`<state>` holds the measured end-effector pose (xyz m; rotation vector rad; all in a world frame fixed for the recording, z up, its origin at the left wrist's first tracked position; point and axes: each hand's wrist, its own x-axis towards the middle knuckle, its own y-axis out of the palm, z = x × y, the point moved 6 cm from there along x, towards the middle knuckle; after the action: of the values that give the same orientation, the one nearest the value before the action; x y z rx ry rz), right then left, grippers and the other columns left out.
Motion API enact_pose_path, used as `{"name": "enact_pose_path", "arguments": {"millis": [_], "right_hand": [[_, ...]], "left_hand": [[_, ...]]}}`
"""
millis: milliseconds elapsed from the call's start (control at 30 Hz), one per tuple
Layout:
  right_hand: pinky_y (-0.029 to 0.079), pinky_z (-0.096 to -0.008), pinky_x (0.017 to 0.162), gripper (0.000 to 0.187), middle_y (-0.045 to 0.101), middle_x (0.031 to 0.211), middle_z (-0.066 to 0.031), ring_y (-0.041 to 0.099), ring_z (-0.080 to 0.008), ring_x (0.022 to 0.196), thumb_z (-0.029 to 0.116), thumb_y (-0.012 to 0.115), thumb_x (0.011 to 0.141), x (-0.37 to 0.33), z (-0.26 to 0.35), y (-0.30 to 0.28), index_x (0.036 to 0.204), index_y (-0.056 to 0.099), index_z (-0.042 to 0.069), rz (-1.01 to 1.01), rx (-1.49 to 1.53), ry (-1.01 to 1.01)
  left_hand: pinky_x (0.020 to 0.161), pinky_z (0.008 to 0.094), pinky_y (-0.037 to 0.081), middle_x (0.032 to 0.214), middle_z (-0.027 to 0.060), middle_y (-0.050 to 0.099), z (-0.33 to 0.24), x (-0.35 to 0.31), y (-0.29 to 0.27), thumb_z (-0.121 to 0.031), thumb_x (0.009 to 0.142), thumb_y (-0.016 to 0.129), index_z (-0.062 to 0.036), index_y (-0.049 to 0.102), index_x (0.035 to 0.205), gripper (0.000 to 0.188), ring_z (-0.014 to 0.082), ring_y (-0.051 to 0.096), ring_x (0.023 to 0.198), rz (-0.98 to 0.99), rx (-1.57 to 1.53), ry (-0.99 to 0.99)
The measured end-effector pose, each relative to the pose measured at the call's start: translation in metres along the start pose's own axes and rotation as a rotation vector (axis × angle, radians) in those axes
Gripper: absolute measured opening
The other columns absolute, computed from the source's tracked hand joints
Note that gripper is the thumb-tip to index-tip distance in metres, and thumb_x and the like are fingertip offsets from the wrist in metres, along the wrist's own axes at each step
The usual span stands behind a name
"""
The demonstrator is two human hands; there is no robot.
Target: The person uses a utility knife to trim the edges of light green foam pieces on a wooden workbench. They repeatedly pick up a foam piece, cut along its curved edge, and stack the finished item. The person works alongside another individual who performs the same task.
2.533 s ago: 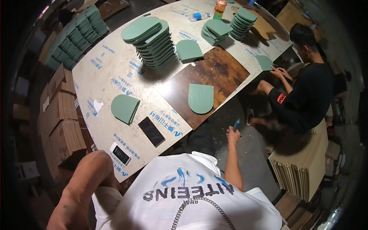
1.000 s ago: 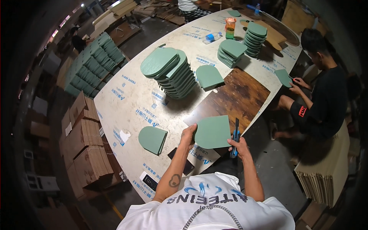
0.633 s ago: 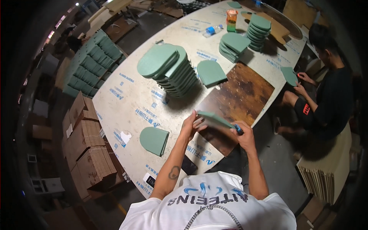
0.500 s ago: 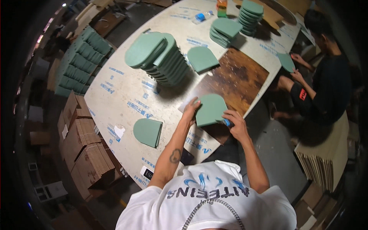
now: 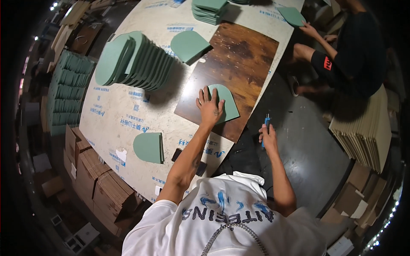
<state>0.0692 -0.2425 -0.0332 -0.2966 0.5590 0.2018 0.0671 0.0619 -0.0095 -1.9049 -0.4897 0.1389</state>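
Plywood table point(image 5: 128, 111), dark board point(image 5: 239, 59), cardboard stacks point(image 5: 363, 128) around

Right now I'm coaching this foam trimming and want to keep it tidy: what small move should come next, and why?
Probably bring the right hand, which holds a blue utility knife off the table edge, up to the green arch-shaped foam piece. The left hand lies flat on that piece, pinning it on the dark wooden board, so it looks steadied for a cut.

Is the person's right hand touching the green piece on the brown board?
No, the right hand holds a blue tool off the table.
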Motion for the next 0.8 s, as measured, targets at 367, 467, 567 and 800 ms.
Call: {"name": "enact_pose_path", "arguments": {"millis": [367,467,567,800], "right_hand": [[0.051,-0.0439,0.092,0.057,0.061,0.123,-0.0198,0.062,-0.0417,0.109,0.028,0.07,0.093,-0.023,0.043,0.024,0.142,0.053,0.005,0.071,-0.532,-0.538],[0.054,-0.0438,0.078,0.05,0.061,0.108,-0.0132,0.065,-0.0362,0.094,0.033,0.071,0.093,-0.018,0.039,0.023,0.135,0.061,0.009,-0.017,-0.693,-0.629],[0.055,-0.0445,0.072,0.047,0.06,0.102,-0.0097,0.065,-0.0324,0.092,0.038,0.071,0.093,-0.023,0.047,0.018,0.134,0.064,0.017,-0.117,-0.837,-0.65],[0.054,-0.0437,0.073,0.038,0.059,0.103,-0.0095,0.063,-0.0312,0.088,0.03,0.074,0.092,-0.016,0.05,0.002,0.127,0.071,0.015,-0.216,-0.856,-0.774]], "left_hand": [[0.11,0.0598,0.029,0.155,0.0252,0.038,-0.044,0.046,0.027,-0.035,0.1,0.052,-0.0129,0.053,0.146,0.051,0.0466,0.035,0.14,-0.096,0.072,0.142],[0.115,0.0591,0.023,0.156,0.0288,0.035,-0.04,0.047,0.03,-0.033,0.101,0.049,-0.013,0.054,0.146,0.049,0.0468,0.032,0.143,-0.075,0.02,0.099],[0.115,0.0596,0.023,0.155,0.0341,0.031,-0.037,0.046,0.028,-0.033,0.102,0.048,-0.0128,0.054,0.146,0.049,0.0505,0.03,0.142,-0.093,0.019,0.056],[0.114,0.0596,0.027,0.152,0.0339,0.033,-0.035,0.049,0.03,-0.028,0.101,0.049,-0.0144,0.052,0.147,0.048,0.0517,0.032,0.138,-0.057,0.041,0.056]]}}
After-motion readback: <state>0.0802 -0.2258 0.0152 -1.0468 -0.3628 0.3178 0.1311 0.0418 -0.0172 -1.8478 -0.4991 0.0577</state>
